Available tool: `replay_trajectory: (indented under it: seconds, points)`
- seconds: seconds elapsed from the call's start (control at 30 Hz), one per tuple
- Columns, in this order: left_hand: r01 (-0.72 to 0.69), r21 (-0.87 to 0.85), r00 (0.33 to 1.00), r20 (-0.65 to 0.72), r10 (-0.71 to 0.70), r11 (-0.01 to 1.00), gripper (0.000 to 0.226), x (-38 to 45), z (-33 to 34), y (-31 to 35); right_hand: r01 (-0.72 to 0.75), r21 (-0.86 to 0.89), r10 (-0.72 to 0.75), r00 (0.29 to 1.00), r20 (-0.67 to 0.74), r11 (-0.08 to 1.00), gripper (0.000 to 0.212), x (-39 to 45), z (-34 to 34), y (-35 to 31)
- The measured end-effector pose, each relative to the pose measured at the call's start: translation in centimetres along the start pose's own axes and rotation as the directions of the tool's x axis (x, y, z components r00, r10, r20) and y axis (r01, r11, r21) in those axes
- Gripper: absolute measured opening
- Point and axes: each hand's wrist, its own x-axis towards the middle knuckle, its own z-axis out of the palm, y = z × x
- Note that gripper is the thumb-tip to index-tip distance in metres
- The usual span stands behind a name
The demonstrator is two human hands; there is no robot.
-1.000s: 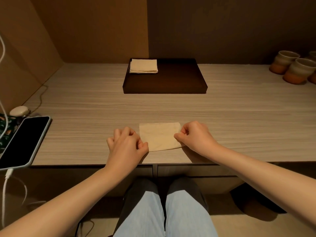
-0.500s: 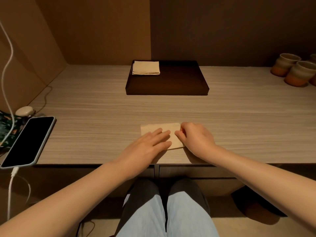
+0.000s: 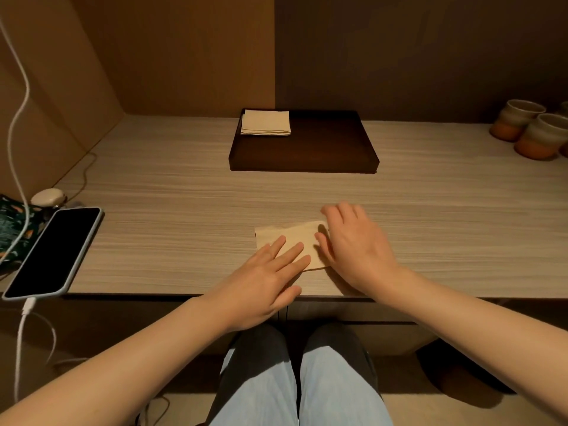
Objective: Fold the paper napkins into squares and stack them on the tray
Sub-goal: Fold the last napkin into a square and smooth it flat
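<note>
Your left hand [image 3: 264, 275] lies flat, fingers together and extended, pressing the near-left part of the napkin [image 3: 292, 238] onto the counter [image 3: 184, 210]; that open-palmed grip is clamped on nothing, it simply pins the paper so it cannot slide while the fold is worked. Your right hand [image 3: 353, 244] covers the napkin's right edge at about 3 o'clock from the left fingertips, its fingers loosely spread and curved over the paper; whether a thumb and finger pinch the edge underneath you cannot tell from here, since the back of the hand hides it. The napkin sits near the counter's front edge, directly ahead of you, slightly skewed, so both hands reach it without stretching. Judging from its oblong outline, it probably needs another fold before it is square. The dark tray [image 3: 307, 155] waits at 12 o'clock, well apart from the napkin, with a small stack of folded napkins [image 3: 266, 123] tucked into its far-left corner, leaving bare tray beside it. A phone [image 3: 52, 250] on its cable lies at 9 o'clock and cups [image 3: 528, 127] stand at 2 o'clock, both clear of your work.
</note>
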Motion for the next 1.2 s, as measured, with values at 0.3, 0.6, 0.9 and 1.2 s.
replay_trajectory:
  seconds: [0.3,0.6,0.9,1.2]
  points:
    - [0.080,0.160,0.993,0.073,-0.092,0.984,0.064,-0.5,0.0,-0.8,0.190,0.162,-0.244,0.853,0.461,0.968,0.095,-2.7,1.0,-0.6]
    - [0.085,0.210,0.976,0.178,-0.124,0.974,0.072,-0.4,-1.2,-1.8,0.116,0.111,-0.151,0.903,0.401,0.987,0.078,-1.6,0.9,0.2]
    - [0.147,0.217,0.963,0.193,-0.190,0.965,0.077,-2.9,-1.5,-3.2,0.063,0.035,-0.072,0.858,0.508,0.997,0.089,-2.4,0.9,1.6]
    - [0.125,0.266,0.961,0.208,-0.184,0.956,0.077,-2.9,-1.8,-3.0,0.338,0.089,-0.342,0.829,0.443,0.937,0.084,-3.5,0.6,-0.8]
